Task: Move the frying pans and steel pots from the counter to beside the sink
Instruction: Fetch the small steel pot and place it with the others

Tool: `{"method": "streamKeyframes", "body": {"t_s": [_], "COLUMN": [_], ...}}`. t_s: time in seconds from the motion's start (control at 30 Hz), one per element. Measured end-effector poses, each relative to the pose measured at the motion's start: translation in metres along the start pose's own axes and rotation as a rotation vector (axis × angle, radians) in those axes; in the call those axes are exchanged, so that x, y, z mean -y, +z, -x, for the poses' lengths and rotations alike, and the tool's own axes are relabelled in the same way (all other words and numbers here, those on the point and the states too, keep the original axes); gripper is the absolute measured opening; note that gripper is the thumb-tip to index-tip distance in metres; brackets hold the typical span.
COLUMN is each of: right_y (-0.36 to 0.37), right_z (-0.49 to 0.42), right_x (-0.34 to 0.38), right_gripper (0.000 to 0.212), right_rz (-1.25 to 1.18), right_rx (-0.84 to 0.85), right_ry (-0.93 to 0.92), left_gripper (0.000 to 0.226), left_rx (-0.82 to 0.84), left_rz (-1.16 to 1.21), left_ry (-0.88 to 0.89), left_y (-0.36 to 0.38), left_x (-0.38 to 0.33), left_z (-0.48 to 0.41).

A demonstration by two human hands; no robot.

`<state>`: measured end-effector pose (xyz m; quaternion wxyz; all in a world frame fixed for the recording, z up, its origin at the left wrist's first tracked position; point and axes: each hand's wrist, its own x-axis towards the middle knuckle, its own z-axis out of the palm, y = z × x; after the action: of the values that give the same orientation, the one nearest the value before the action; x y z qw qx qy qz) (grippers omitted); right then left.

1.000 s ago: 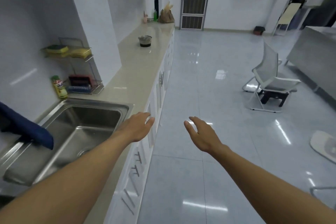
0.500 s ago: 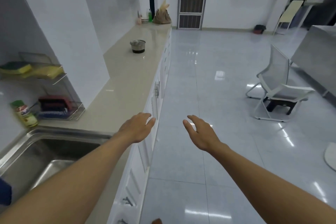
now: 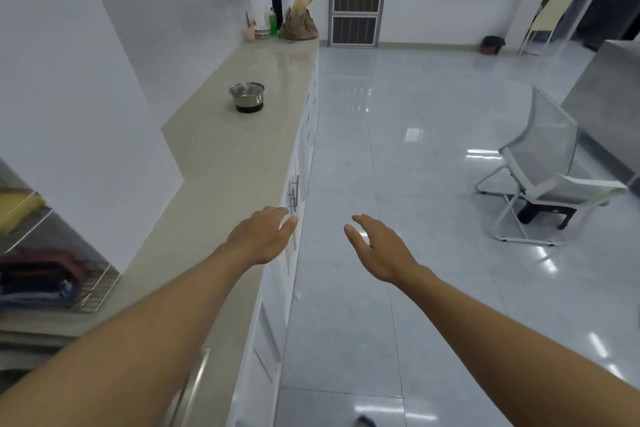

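Observation:
One small steel pot (image 3: 247, 97) with a dark base stands upright on the beige counter (image 3: 221, 163), well ahead of me. My left hand (image 3: 263, 236) hovers over the counter's front edge, fingers loosely apart, holding nothing. My right hand (image 3: 375, 246) is stretched out over the floor, also empty with fingers apart. Both hands are far short of the pot. The sink's steel rim (image 3: 187, 388) shows only at the bottom left, mostly hidden by my left forearm. No frying pan is in sight.
A wire rack (image 3: 52, 274) with sponges and scrubbers sits at the left by a white wall pillar (image 3: 69, 97). A brown bag (image 3: 298, 22) and bottles stand at the counter's far end. White cabinets (image 3: 294, 201) run below; a white chair (image 3: 543, 177) stands on the tiled floor to the right.
The view has moved forward along the counter: the sink slid out at the bottom left and the pot appears closer. Both hands stay outstretched and empty.

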<state>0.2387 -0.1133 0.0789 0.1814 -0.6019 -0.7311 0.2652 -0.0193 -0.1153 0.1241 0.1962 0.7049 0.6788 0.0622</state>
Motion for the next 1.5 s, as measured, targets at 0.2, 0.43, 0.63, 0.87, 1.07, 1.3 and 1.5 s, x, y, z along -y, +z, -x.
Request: {"method": "streamKeyframes", "body": {"t_s": [0.2, 0.43, 0.63, 0.87, 1.07, 1.3, 1.5], "right_y": [-0.022, -0.061, -0.083, -0.082, -0.077, -0.055, -0.023], "right_z": [-0.111, -0.235, -0.322, -0.423, -0.523, -0.633, -0.706], "right_x": [-0.026, -0.062, -0.073, -0.069, -0.051, -0.015, 0.01], "right_gripper": [0.07, 0.072, 0.074, 0.072, 0.071, 0.074, 0.076], "right_rz": [0.02, 0.044, 0.041, 0.049, 0.065, 0.054, 0.059], "right_rx": [0.017, 0.08, 0.105, 0.116, 0.121, 0.135, 0.206], "right_ry": [-0.036, -0.078, -0.099, -0.115, -0.109, -0.105, -0.144], "left_gripper": [0.06, 0.055, 0.061, 0.062, 0.062, 0.057, 0.056], "left_rx": [-0.026, -0.034, -0.042, -0.067, -0.074, -0.12, -0.089], "left_rz": [0.003, 0.022, 0.031, 0.019, 0.02, 0.082, 0.11], "left_ry": [-0.042, -0.07, -0.09, -0.132, -0.167, -0.247, -0.315], "left_y": [-0.011, -0.025, -0.04, -0.065, -0.095, -0.134, -0.139], "left_x": [-0.008, -0.04, -0.041, -0.002, 0.047, 0.106, 0.145], "left_z": [-0.101, -0.216, -0.294, -0.389, -0.476, -0.559, -0.598]}}
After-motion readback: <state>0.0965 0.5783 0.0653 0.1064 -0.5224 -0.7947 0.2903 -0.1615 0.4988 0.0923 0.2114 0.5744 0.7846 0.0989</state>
